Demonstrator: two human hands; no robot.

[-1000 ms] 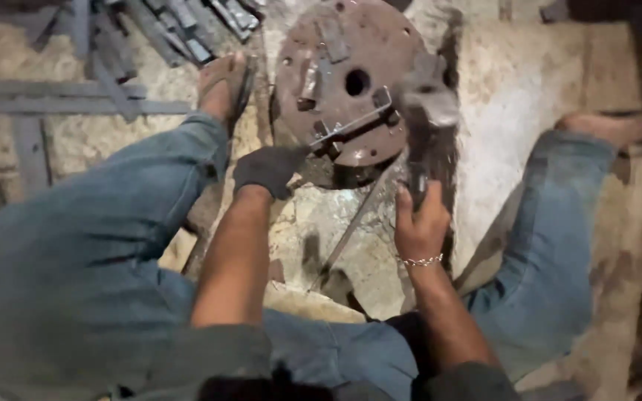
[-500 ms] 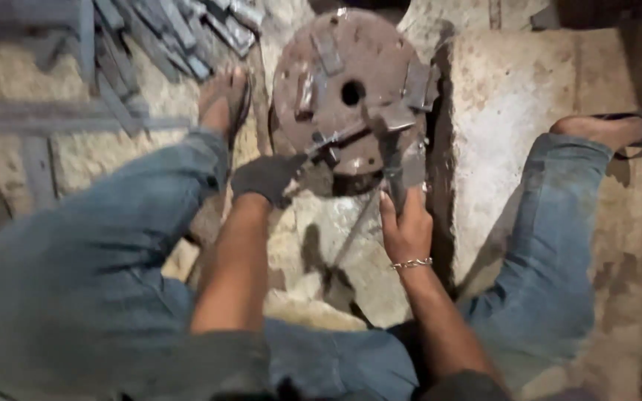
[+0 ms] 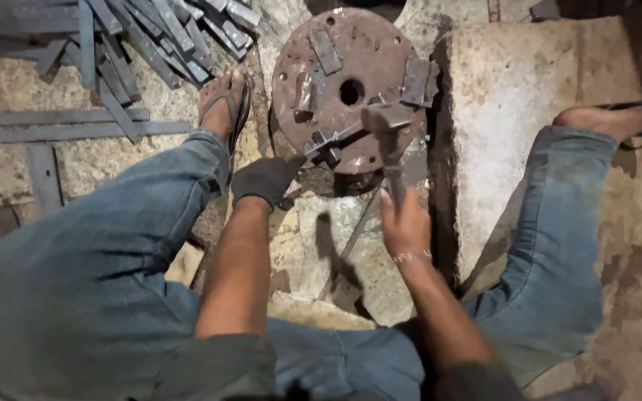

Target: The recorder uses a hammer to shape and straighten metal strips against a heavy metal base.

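A rusty round metal disc (image 3: 351, 52) with a centre hole and bolted-on flat blocks lies on the stone between my legs. My left hand (image 3: 265, 180), in a dark glove, grips a narrow flat metal strip (image 3: 351, 132) lying across the disc's lower half. My right hand (image 3: 404, 223), bare with a bracelet at the wrist, is closed around the handle of a hammer (image 3: 389, 141). The blurred hammer head sits just above the strip, near the disc's lower right.
Several grey flat steel bars (image 3: 120, 44) lie piled at the upper left beside my sandalled left foot (image 3: 224, 100). A big stone block (image 3: 514, 96) stands right of the disc, my right foot (image 3: 611, 119) beside it. A thin rod (image 3: 351, 241) leans under the disc.
The hammer has come down from its raised position toward the strip on the disc. My left hand has kept its hold on the strip. The view has shifted slightly.
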